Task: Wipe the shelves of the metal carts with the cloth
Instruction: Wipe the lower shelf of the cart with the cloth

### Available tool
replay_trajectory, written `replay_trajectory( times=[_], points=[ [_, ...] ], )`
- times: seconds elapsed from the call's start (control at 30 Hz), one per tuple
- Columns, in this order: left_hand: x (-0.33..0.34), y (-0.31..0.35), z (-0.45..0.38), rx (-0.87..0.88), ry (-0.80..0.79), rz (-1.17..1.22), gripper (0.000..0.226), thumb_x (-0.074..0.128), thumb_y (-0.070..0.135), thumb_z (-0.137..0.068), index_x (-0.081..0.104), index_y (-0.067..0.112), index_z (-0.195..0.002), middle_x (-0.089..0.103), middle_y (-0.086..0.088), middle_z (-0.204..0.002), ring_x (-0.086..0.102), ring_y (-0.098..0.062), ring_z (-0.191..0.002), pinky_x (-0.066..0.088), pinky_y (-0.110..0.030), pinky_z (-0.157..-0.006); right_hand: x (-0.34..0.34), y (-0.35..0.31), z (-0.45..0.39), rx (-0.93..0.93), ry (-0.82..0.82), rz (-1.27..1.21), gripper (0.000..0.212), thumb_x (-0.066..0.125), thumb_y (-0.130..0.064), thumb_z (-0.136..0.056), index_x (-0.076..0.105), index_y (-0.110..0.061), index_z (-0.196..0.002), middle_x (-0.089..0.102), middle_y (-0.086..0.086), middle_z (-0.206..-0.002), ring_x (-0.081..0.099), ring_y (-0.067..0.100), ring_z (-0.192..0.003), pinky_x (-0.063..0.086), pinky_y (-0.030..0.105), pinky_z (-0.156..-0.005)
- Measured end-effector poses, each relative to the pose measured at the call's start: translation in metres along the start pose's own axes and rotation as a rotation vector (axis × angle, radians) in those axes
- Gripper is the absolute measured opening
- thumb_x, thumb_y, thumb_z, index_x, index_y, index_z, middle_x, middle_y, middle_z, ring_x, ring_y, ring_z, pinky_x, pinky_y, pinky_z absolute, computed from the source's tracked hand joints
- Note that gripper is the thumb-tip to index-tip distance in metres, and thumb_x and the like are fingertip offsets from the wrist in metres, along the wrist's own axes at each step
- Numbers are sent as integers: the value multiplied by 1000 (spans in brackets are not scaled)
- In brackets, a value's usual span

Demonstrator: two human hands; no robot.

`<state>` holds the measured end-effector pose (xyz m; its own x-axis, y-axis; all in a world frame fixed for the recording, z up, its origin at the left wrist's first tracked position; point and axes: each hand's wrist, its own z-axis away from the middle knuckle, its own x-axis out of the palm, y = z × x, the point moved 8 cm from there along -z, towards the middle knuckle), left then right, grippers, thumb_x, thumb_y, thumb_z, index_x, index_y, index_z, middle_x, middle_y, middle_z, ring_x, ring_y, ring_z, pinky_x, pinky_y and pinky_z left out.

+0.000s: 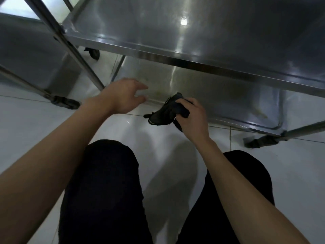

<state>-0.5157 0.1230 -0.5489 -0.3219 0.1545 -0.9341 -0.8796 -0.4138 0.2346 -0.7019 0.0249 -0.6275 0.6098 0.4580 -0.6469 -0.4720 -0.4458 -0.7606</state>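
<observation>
Cart: a steel cart (pixel 202 32) fills the upper part of the view, seen from a crouch; its broad upper shelf is shiny and reflects a lamp. It looks rigid and heavy, and since it stands on wheels it may roll if pushed hard.
Second cart: another metal cart (pixel 29 55) stands to the left, its slanted leg and a wheel showing.
Lower shelf: the bottom shelf (pixel 219 95) sits just above the floor, a flat tray with a raised rim; faint yellowish marks show near its front edge and toward its right end. It is probably the surface in hand now.
Floor: pale glossy tile (pixel 44 124), with the person's dark-trousered knees below.
Left hand: the left hand (pixel 123 95) holds nothing, fingers loosely spread, fingertips at or just over the front rim of the lower shelf; actual contact cannot be told.
Right hand: the right hand (pixel 191 115) has its fingers curled round the cloth, bunching it.
Cloth: the dark cloth (pixel 163 113) is soft, light and limp; one end hangs left of the right hand, above the floor beside the shelf's front rim. It is not yet on the shelf. It likely wipes best folded flat under the palm.
</observation>
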Motion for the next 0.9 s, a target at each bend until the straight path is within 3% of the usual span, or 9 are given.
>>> replay_trajectory(
  times=[0.07,0.13,0.23,0.3,0.43,0.6,0.77,0.9],
  points=[
    [1,-8,1,-13,-25,-13,50,51,46,-101,52,22,-145,50,-6,-150,44,-28,-138,36,-47,-114,8,3,-1,31,-29,-45,40,66,-13,-83,68,-25,-121,58,-5,-119,56,8,-102,33,1,-85],
    [4,-16,4,-26,-68,-24,48,51,45,-101,54,22,-143,54,-7,-145,49,-28,-132,40,-47,-111,11,3,-3,75,-38,-109,40,67,-13,-85,68,-25,-123,58,-5,-119,58,9,-103,36,4,-86],
    [11,-31,6,-52,-113,-56,45,53,43,-101,58,21,-139,59,-8,-137,56,-27,-121,44,-43,-102,12,4,-9,92,-28,-150,41,67,-12,-86,66,-25,-125,58,-3,-122,58,13,-109,47,25,-97],
    [17,-40,1,-49,-109,-63,45,53,43,-100,57,22,-140,60,-8,-135,57,-27,-119,44,-42,-99,10,13,-18,130,6,-165,42,68,-12,-87,65,-25,-127,58,-3,-127,57,13,-114,48,32,-102],
    [49,-52,-22,-15,-102,-75,49,52,44,-101,51,22,-145,52,-8,-147,55,-28,-127,39,-44,-107,9,40,-39,192,101,-145,47,70,-12,-86,62,-23,-131,58,-6,-131,55,7,-114,47,26,-101],
    [93,-53,-49,46,-38,13,52,54,40,-100,50,18,-148,50,-6,-151,45,-28,-138,38,-44,-113,2,71,-55,214,241,-96,46,67,-13,-86,62,-25,-130,58,-5,-129,49,-3,-108,33,-5,-85],
    [127,-60,-79,42,-22,-51,55,49,45,-101,41,26,-152,40,-1,-157,35,-26,-144,35,-49,-115,-2,86,-72,197,298,2,51,70,-16,-86,60,-25,-135,55,-2,-134,50,3,-116,37,6,-98],
    [134,-76,-104,43,58,-81,54,51,44,-99,43,26,-150,42,-2,-156,35,-27,-143,35,-50,-111,28,88,-99,169,267,62,52,71,-21,-88,58,-21,-138,57,-1,-131,51,7,-115,31,3,-92]
  ],
)
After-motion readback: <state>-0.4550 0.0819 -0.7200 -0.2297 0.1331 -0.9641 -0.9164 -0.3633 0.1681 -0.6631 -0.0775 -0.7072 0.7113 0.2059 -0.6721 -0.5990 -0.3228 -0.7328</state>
